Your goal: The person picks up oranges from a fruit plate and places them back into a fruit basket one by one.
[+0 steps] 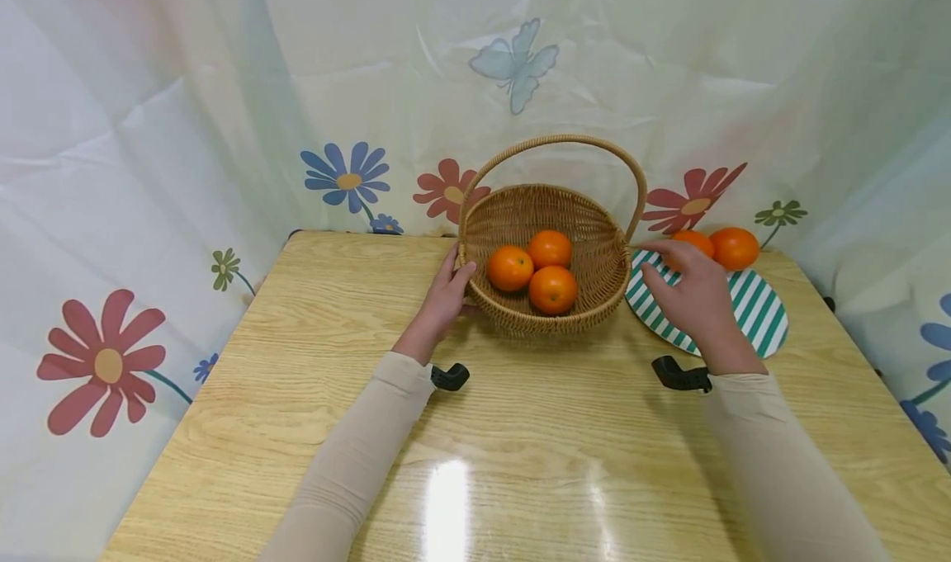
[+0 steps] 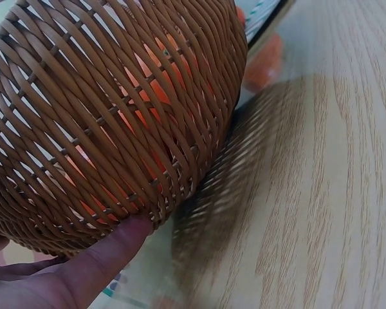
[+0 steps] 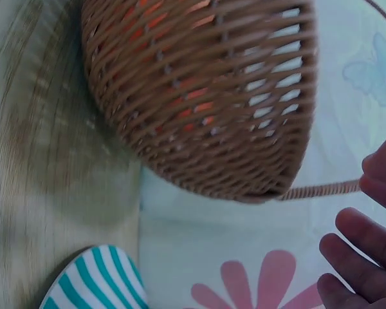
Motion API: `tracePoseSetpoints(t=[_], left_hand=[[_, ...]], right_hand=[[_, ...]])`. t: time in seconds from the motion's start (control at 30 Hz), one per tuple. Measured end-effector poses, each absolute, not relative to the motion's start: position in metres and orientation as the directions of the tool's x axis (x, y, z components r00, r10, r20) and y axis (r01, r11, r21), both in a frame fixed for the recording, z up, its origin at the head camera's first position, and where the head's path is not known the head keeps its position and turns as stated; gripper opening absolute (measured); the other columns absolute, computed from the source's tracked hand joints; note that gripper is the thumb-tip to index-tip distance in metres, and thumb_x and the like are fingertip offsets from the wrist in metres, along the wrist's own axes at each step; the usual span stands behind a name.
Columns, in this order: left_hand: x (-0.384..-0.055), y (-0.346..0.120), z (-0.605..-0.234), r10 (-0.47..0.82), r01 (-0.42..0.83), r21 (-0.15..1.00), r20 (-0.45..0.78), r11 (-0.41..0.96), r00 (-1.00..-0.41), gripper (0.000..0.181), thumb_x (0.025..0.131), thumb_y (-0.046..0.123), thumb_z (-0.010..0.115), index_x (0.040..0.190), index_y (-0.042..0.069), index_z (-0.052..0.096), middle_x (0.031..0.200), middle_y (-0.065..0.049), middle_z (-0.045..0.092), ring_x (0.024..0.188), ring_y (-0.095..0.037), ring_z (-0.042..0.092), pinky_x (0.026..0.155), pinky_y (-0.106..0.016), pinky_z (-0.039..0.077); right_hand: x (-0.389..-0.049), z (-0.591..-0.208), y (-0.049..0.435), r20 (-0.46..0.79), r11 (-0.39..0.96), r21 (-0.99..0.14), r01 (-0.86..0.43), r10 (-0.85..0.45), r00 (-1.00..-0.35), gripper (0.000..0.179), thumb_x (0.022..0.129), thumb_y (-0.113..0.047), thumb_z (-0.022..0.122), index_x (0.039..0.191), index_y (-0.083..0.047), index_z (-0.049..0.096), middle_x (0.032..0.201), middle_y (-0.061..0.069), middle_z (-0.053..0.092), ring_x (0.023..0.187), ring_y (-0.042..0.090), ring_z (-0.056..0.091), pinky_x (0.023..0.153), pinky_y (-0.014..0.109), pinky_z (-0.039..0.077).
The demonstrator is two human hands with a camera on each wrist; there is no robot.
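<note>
A brown wicker basket [image 1: 546, 324] with a tall arched handle [image 1: 560, 139] is at the far middle of the table. Inside it are three oranges [image 1: 553, 290], glimpsed through the weave in both wrist views. My left hand [image 1: 444, 294] grips the basket's left side by the handle's foot. In the left wrist view its thumb [image 2: 112, 254] presses the woven wall; most of its fingers are hidden. Close to the basket's right rim, my right hand [image 1: 694, 294] has loosely bent, spread fingers [image 3: 360, 264] and holds nothing. Whether a fingertip touches the handle, I cannot tell.
Right of the basket lies a round green-and-white striped plate [image 1: 765, 314], partly under my right hand. Two more oranges [image 1: 734, 249] sit at its back edge. A flowered cloth [image 1: 357, 75] hangs behind the wooden table [image 1: 520, 430].
</note>
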State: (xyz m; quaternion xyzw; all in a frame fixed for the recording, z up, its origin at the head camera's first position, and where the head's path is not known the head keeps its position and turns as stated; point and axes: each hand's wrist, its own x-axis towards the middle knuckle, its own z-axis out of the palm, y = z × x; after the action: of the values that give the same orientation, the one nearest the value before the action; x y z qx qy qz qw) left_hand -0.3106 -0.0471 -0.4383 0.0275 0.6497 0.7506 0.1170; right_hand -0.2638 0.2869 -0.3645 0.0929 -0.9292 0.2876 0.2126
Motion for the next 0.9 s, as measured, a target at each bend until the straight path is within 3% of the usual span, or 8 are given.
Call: tracePoseSetpoints(t=[0.07, 0.17, 0.3, 0.43, 0.9], left_hand=[[-0.311, -0.047, -0.439, 0.213, -0.141, 0.981, -0.111, -0.132, -0.971, 0.056, 0.104, 0.036, 0.042, 0.151, 0.049, 0.013, 0.156, -0.015, 0.030, 0.132, -0.039, 0.047, 0.093, -0.061, 0.048], [-0.311, -0.047, -0.439, 0.212, -0.139, 0.982, -0.110, -0.131, -0.971, 0.056, 0.104, 0.036, 0.042, 0.151, 0.050, 0.014, 0.155, -0.014, 0.031, 0.132, -0.038, 0.047, 0.092, -0.061, 0.049], [-0.310, -0.048, -0.439, 0.209, -0.131, 0.984, -0.104, -0.119, -0.972, 0.056, 0.103, 0.039, 0.043, 0.150, 0.050, 0.015, 0.154, -0.013, 0.032, 0.132, -0.037, 0.048, 0.092, -0.059, 0.050], [-0.311, -0.048, -0.438, 0.210, -0.124, 0.985, -0.098, -0.116, -0.973, 0.055, 0.103, 0.040, 0.043, 0.150, 0.051, 0.015, 0.154, -0.012, 0.032, 0.133, -0.037, 0.047, 0.091, -0.058, 0.051], [-0.310, -0.048, -0.439, 0.226, -0.115, 0.984, -0.082, -0.136, -0.971, 0.055, 0.104, 0.038, 0.041, 0.150, 0.050, 0.014, 0.155, -0.017, 0.029, 0.132, -0.040, 0.047, 0.089, -0.060, 0.051]], right_hand=[[-0.266, -0.366, 0.290, 0.453, 0.820, -0.492, -0.293, -0.046, -0.890, 0.036, 0.097, -0.024, 0.053, 0.126, -0.007, 0.063, 0.131, 0.022, 0.058, 0.109, 0.040, 0.055, 0.086, 0.060, 0.046], [-0.271, -0.368, 0.296, 0.456, 0.827, -0.484, -0.285, -0.039, -0.889, 0.037, 0.096, -0.023, 0.052, 0.128, -0.006, 0.062, 0.132, 0.023, 0.058, 0.107, 0.041, 0.055, 0.079, 0.056, 0.046], [-0.279, -0.371, 0.303, 0.445, 0.834, -0.483, -0.267, -0.029, -0.895, 0.039, 0.096, -0.024, 0.050, 0.128, -0.005, 0.061, 0.133, 0.023, 0.056, 0.113, 0.041, 0.051, 0.084, 0.058, 0.044], [-0.287, -0.373, 0.309, 0.429, 0.833, -0.496, -0.246, -0.012, -0.903, 0.039, 0.095, -0.023, 0.051, 0.128, -0.003, 0.060, 0.136, 0.024, 0.053, 0.124, 0.045, 0.045, 0.099, 0.065, 0.037], [-0.310, -0.379, 0.329, 0.291, 0.851, -0.505, -0.140, 0.015, -0.957, 0.047, 0.097, -0.029, 0.048, 0.137, -0.006, 0.049, 0.147, 0.028, 0.034, 0.128, 0.052, 0.033, 0.102, 0.072, 0.028]])
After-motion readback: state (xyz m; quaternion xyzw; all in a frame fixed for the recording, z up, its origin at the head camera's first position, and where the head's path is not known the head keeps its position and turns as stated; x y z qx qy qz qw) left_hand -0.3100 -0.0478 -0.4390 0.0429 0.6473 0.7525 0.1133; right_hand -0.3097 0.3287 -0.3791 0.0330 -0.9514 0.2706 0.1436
